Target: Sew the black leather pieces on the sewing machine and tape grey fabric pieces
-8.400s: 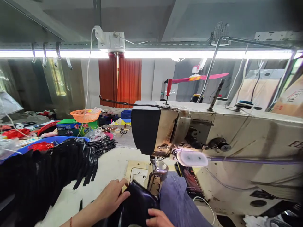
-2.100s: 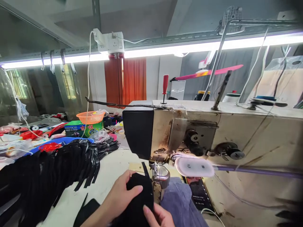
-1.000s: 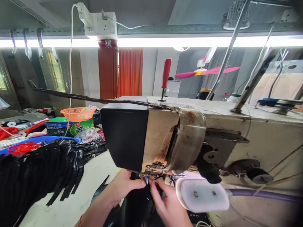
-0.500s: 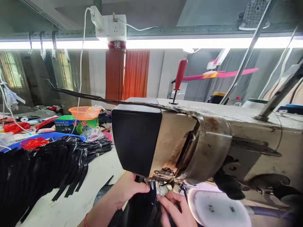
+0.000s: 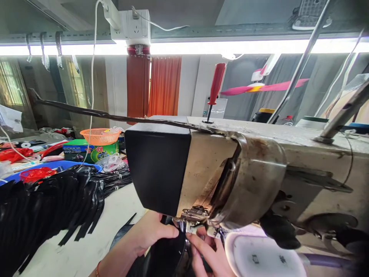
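Observation:
A sewing machine (image 5: 209, 169) with a black end cover fills the middle of the view. Under its head lies a piece of shiny black leather-like material (image 5: 168, 250). My left hand (image 5: 150, 232) has the thumb pressed on top of this piece, just left of the presser foot (image 5: 183, 226); its other fingers are mostly hidden. On the other side, my right hand (image 5: 210, 252) has bent fingers at the material's right edge, with the index fingertip close to the foot. The needle point itself is hard to make out.
Stacked black strips (image 5: 52, 204) cover the table's left side, beside a blue tub (image 5: 67, 165). Behind stand a green box (image 5: 76, 151) and an orange basket (image 5: 100, 136). A red-handled screwdriver (image 5: 216, 84) stands upright on the machine. A white lamp (image 5: 259, 256) sits right of my right hand.
The view has shifted a little, so the machine head looks nearer. My right hand's fingers have drawn slightly closer to the presser foot. My left thumb stays on the material.

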